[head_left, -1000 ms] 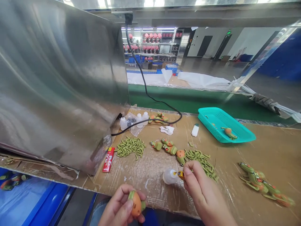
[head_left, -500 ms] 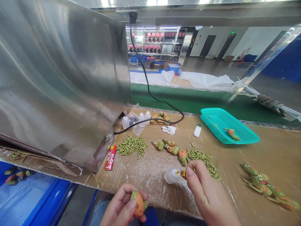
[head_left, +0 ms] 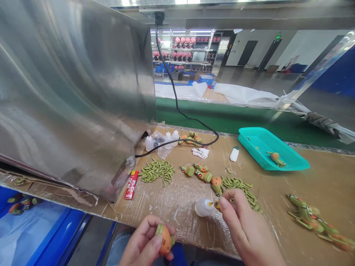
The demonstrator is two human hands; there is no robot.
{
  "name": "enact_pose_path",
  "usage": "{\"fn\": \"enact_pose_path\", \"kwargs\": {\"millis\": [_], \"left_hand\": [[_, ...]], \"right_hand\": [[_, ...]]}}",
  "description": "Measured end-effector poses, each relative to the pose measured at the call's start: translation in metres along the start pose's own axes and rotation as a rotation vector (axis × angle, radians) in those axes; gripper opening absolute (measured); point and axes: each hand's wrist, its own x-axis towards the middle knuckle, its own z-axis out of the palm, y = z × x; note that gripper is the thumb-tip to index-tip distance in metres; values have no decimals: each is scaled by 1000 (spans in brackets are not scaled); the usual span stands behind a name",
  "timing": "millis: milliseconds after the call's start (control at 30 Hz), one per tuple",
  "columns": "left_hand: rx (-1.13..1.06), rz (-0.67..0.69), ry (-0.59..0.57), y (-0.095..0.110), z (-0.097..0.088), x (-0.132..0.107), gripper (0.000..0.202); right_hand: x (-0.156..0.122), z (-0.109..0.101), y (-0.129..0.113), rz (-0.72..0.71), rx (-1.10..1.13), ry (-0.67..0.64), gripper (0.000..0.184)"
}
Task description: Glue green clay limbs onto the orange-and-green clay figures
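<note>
My left hand (head_left: pixel 144 245) is closed round a small orange and green toy body (head_left: pixel 164 240), held below the near edge of the cardboard-covered bench (head_left: pixel 183 192). My right hand (head_left: pixel 244 232) rests on the bench with thumb and forefinger pinched on the yellow tip of a small white glue bottle (head_left: pixel 203 207) that lies on its side. A heap of green toy legs (head_left: pixel 241 190) lies just beyond that hand. Several part-built toy figures (head_left: pixel 203 175) lie in a row behind the bottle.
A big steel housing (head_left: pixel 69 96) fills the left. A second heap of green legs (head_left: pixel 156 171), a red packet (head_left: pixel 131 184), spare white bottles (head_left: pixel 166 141) and a black cable (head_left: pixel 180 114) lie mid-bench. A teal tray (head_left: pixel 273 149) holds one toy. Finished toys (head_left: pixel 313 218) lie right.
Both hands keep their hold and barely move. The view has shifted a little, so everything sits slightly further right and lower in the picture.
</note>
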Motion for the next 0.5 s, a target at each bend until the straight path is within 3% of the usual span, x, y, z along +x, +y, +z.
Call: {"fn": "enact_pose_path", "kwargs": {"millis": [200,500], "left_hand": [[10,14,-9,-1,-1,0,20],[29,21,0,-1,-2,-2,22]], "right_hand": [[0,1,4,-67,-26,32,28],[2,1,5,-60,-12,36,30]]}}
